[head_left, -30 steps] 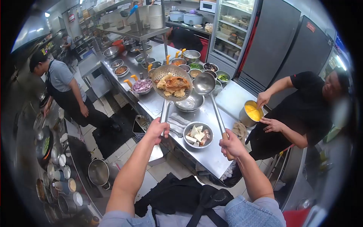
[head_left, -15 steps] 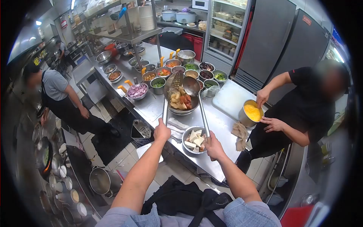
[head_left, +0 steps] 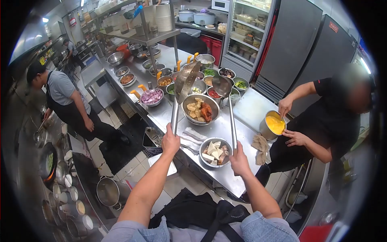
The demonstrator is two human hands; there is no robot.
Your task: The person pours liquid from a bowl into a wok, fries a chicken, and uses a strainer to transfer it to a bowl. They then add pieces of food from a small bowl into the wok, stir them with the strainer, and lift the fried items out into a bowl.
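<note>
My left hand (head_left: 171, 142) is wrapped round the long handle of a perforated skimmer (head_left: 187, 82), raised and tilted above the steel counter. In my right hand (head_left: 240, 160) is the handle of a steel ladle (head_left: 222, 86), held up to the right of the skimmer. Below and between them sits a metal bowl (head_left: 196, 122) with pale fried pieces (head_left: 194, 108) and a reddish-brown piece (head_left: 206, 112). Nearer to me, beside my right hand, a smaller bowl (head_left: 205, 161) holds white tofu-like wedges (head_left: 217, 151) and pinkish pieces. A striped cloth (head_left: 192, 139) lies to its left.
Several ingredient bowls, including sliced red onion (head_left: 151, 97), crowd the back of the counter. A white cutting board (head_left: 250, 105) lies right. A co-worker at the right works over a pot of yellow liquid (head_left: 275, 125); another person (head_left: 66, 94) stands left. A shelf (head_left: 151, 38) overhangs the back.
The skimmer and ladle have moved apart, with the ladle shifting right. The fried pieces now show in the bowl below them. The view has shifted slightly.
</note>
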